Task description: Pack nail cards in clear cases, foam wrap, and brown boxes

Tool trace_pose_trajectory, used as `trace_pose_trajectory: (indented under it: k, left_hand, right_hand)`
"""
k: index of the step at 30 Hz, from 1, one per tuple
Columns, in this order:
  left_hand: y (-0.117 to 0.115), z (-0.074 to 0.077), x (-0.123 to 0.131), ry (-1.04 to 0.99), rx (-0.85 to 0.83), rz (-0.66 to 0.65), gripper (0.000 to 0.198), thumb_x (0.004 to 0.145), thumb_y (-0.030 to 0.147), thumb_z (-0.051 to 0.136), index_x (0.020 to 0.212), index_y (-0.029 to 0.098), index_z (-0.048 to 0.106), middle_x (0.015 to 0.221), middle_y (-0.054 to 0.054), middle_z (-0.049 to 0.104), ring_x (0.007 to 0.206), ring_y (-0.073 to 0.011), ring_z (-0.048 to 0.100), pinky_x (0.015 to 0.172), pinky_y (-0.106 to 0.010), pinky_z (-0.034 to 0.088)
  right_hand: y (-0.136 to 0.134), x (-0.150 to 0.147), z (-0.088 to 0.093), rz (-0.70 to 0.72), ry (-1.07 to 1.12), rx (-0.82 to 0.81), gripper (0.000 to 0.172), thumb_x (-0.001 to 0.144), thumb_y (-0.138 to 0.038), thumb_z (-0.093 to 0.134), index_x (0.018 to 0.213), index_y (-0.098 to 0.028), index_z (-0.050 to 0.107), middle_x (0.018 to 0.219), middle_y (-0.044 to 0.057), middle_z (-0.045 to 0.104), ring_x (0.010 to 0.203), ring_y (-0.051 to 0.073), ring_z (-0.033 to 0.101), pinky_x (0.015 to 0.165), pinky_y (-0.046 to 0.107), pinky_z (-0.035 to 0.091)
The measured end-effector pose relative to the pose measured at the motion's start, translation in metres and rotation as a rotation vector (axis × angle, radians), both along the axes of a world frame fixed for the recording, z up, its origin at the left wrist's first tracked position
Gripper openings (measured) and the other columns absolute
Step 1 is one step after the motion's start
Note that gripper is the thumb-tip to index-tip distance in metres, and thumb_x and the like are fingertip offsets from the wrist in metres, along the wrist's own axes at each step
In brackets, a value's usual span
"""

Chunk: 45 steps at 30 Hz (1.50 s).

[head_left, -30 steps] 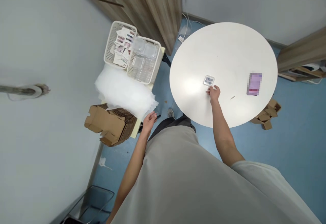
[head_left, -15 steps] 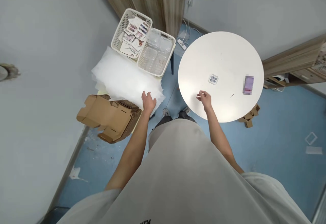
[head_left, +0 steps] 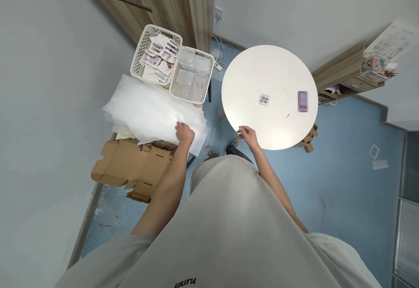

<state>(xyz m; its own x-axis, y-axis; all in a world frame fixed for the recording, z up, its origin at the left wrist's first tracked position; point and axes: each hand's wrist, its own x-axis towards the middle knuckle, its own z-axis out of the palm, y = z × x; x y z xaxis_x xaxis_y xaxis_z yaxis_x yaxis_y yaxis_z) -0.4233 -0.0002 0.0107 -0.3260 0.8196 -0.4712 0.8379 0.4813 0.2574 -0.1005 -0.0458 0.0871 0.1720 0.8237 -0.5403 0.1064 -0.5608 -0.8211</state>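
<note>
My left hand (head_left: 185,132) is on a stack of thin white packing sheets (head_left: 147,104), toward its right end. Its fingers are curled together against the top sheet, gathering a bit of it. My right hand (head_left: 248,136) is over the near left edge of a round white table (head_left: 278,65). The fingers of that hand are loosely bent and apart, with nothing visible in them. Farther in on the tabletop lies a small clear pack (head_left: 264,100) with several dark round pieces, apart from both hands.
Behind the sheets stand a white basket (head_left: 133,67) of printed cards and another basket (head_left: 211,72) of clear plastic boxes. Flattened cardboard boxes (head_left: 124,161) lie at the near left. On the table's right is a blurred purple item (head_left: 303,101). A wooden shelf (head_left: 340,67) stands beyond.
My left hand has gone from spread fingers to curled ones on the sheets. My right hand has drawn left to the table's edge. The view has shifted.
</note>
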Motion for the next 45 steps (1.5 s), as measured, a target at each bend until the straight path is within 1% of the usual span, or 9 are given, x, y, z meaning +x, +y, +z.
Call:
trace_pose_trajectory:
  k: [5, 11, 18, 25, 32, 36, 39, 42, 45]
  left_hand:
    - [0.0, 0.009, -0.011, 0.02, 0.009, 0.014, 0.047, 0.097, 0.016, 0.058, 0.141, 0.001, 0.062, 0.156, -0.033, 0.058, 0.141, -0.0441, 0.061, 0.114, -0.056, 0.059]
    - [0.003, 0.017, -0.032, 0.031, 0.077, 0.136, 0.043, 0.097, 0.034, 0.076, 0.133, 0.012, 0.067, 0.147, -0.026, 0.066, 0.135, -0.0439, 0.067, 0.111, -0.058, 0.06]
    - [0.009, 0.021, -0.038, 0.071, 0.076, 0.152, 0.087, 0.078, 0.033, 0.097, 0.146, -0.001, 0.055, 0.15, -0.035, 0.058, 0.133, -0.0471, 0.068, 0.107, -0.053, 0.062]
    - [0.01, 0.032, -0.044, 0.035, 0.064, 0.084, 0.036, 0.099, 0.016, 0.056, 0.131, 0.005, 0.07, 0.144, -0.03, 0.065, 0.126, -0.0443, 0.072, 0.11, -0.057, 0.06]
    - [0.019, 0.067, -0.037, 0.004, 0.239, 0.176, 0.032, 0.098, 0.026, 0.061, 0.123, 0.009, 0.069, 0.137, -0.025, 0.069, 0.13, -0.0421, 0.07, 0.116, -0.056, 0.058]
    - [0.025, 0.097, -0.003, -0.101, 0.404, 0.192, 0.04, 0.101, 0.032, 0.062, 0.134, 0.009, 0.061, 0.134, -0.021, 0.073, 0.131, -0.0361, 0.071, 0.117, -0.049, 0.059]
    - [0.019, 0.119, 0.048, -0.218, 0.519, 0.082, 0.04, 0.103, 0.034, 0.061, 0.134, 0.009, 0.061, 0.131, -0.019, 0.075, 0.129, -0.0347, 0.072, 0.115, -0.048, 0.06]
    - [0.01, 0.134, 0.11, -0.297, 0.65, -0.138, 0.039, 0.103, 0.027, 0.061, 0.139, 0.012, 0.061, 0.143, -0.019, 0.072, 0.143, -0.0345, 0.066, 0.123, -0.048, 0.056]
    - [0.009, 0.135, 0.164, -0.36, 0.705, -0.474, 0.032, 0.103, 0.019, 0.058, 0.135, 0.019, 0.065, 0.166, -0.015, 0.059, 0.167, -0.0326, 0.044, 0.136, -0.049, 0.045]
  right_hand:
    - [0.005, -0.014, 0.0, 0.008, 0.0, 0.01, 0.043, 0.089, -0.058, 0.081, 0.108, -0.02, 0.076, 0.1, 0.008, 0.082, 0.083, 0.02, 0.077, 0.09, 0.039, 0.064]
    - [0.006, -0.029, -0.002, 0.06, 0.013, 0.027, 0.042, 0.088, -0.06, 0.08, 0.106, -0.022, 0.075, 0.098, 0.007, 0.082, 0.082, 0.02, 0.077, 0.088, 0.039, 0.063]
    - [0.006, -0.037, -0.005, 0.107, 0.018, 0.036, 0.038, 0.09, -0.058, 0.078, 0.103, -0.022, 0.074, 0.097, 0.008, 0.082, 0.081, 0.021, 0.077, 0.086, 0.038, 0.062]
    - [0.004, -0.038, 0.003, 0.11, -0.007, 0.031, 0.037, 0.093, -0.057, 0.078, 0.104, -0.022, 0.075, 0.099, 0.008, 0.083, 0.083, 0.021, 0.078, 0.086, 0.037, 0.064]
    - [-0.008, -0.023, 0.015, 0.044, 0.014, 0.008, 0.041, 0.088, -0.06, 0.08, 0.104, -0.022, 0.076, 0.097, 0.007, 0.083, 0.083, 0.021, 0.077, 0.085, 0.037, 0.063]
    - [-0.006, -0.015, 0.031, 0.078, 0.081, 0.04, 0.048, 0.087, -0.065, 0.085, 0.109, -0.023, 0.079, 0.104, 0.009, 0.084, 0.09, 0.023, 0.08, 0.091, 0.04, 0.064]
    - [0.009, -0.012, 0.047, 0.14, 0.172, 0.075, 0.053, 0.089, -0.069, 0.084, 0.115, -0.023, 0.08, 0.111, 0.01, 0.085, 0.098, 0.025, 0.081, 0.096, 0.04, 0.064]
    - [0.031, -0.004, 0.059, 0.184, 0.295, 0.126, 0.058, 0.093, -0.074, 0.079, 0.12, -0.024, 0.079, 0.119, 0.01, 0.084, 0.106, 0.024, 0.08, 0.099, 0.038, 0.064]
    - [0.051, 0.017, 0.065, 0.162, 0.403, 0.168, 0.062, 0.097, -0.08, 0.069, 0.12, -0.023, 0.077, 0.123, 0.01, 0.082, 0.112, 0.025, 0.08, 0.1, 0.038, 0.065]
